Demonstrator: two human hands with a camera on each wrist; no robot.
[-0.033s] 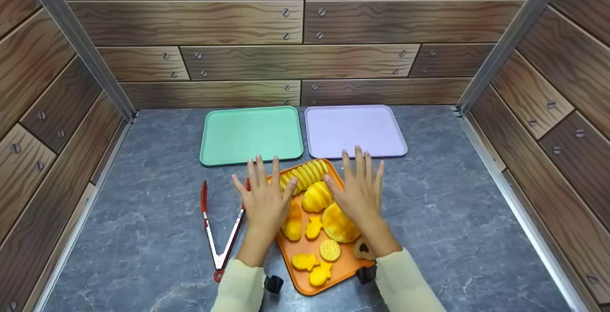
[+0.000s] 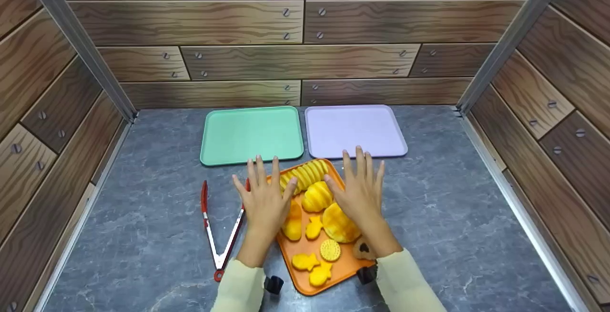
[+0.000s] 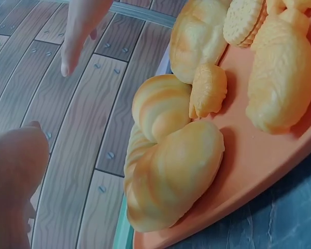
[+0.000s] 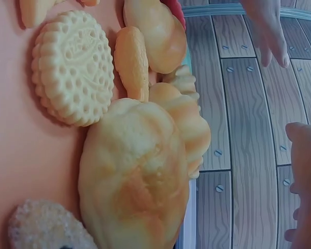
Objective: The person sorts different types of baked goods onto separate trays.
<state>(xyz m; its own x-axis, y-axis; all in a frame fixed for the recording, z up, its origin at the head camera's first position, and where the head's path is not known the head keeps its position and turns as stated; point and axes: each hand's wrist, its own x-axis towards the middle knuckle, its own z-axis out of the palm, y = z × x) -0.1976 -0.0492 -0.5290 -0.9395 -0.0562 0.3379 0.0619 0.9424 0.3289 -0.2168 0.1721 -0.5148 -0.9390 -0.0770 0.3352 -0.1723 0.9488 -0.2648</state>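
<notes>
My left hand [image 2: 263, 203] is held above the left edge of an orange tray [image 2: 310, 255], fingers straight and spread, holding nothing. Over the tray's right side my right hand [image 2: 358, 195] is spread the same way and also holds nothing. The tray carries toy-like baked goods: a long ridged loaf [image 2: 305, 177], a striped roll [image 2: 317, 196], a round bun [image 2: 340, 224] and an oblong bun [image 2: 292, 223] partly hidden by my left hand. A round biscuit [image 4: 74, 67], several fish-shaped pieces [image 2: 305, 261] and a brown piece with a dark heart [image 2: 363, 249] lie nearer me.
Red-tipped metal tongs [image 2: 220, 257] lie spread on the grey table [image 2: 143, 216], left of the orange tray. Behind it, a green tray [image 2: 252, 135] and a lilac tray [image 2: 355, 131] stand side by side. Wood-patterned walls [image 2: 305, 21] enclose the back and both sides.
</notes>
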